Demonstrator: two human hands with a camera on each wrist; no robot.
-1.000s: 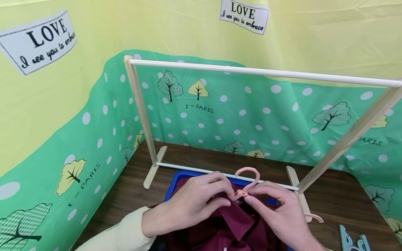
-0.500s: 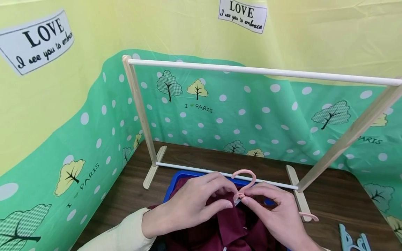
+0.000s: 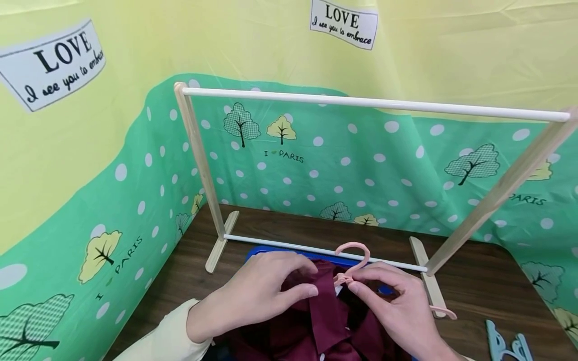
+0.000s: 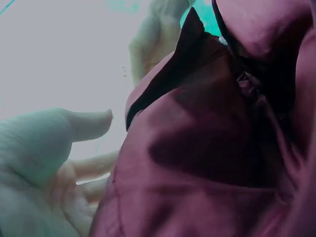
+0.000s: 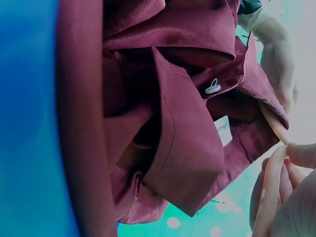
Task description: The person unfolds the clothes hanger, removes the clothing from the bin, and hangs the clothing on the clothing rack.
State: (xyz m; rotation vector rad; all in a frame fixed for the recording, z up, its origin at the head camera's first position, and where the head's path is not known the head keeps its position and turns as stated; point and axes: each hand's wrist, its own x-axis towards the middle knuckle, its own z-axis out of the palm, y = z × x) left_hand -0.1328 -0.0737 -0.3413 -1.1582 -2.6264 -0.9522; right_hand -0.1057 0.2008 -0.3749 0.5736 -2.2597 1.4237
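My right hand [image 3: 402, 306] pinches the neck of a pink clothes hanger [image 3: 369, 256], its hook pointing up. A curved pink end shows past that hand, beside the rack's foot. Below lies a maroon shirt [image 3: 327, 326] with its collar open; the hanger runs inside the collar [image 5: 190, 133], near a white label [image 5: 223, 131]. My left hand [image 3: 253, 293] is at the collar's left side. In the left wrist view its thumb [image 4: 91, 124] stands straight and apart from the cloth, while its other fingers pass behind the shirt, partly hidden.
A blue tray [image 3: 266, 249] lies under the shirt. Behind stands a wooden rack with a white top bar [image 3: 361, 102] and a white lower bar [image 3: 271, 242]. Light-blue clips [image 3: 496, 341] lie at the right on the brown table [image 3: 487, 281]. Printed cloth hangs around.
My left hand has moved left, away from the hanger's neck, and its fingers have spread. The collar's left side now stands up beside it. The right hand keeps its hold on the hanger.
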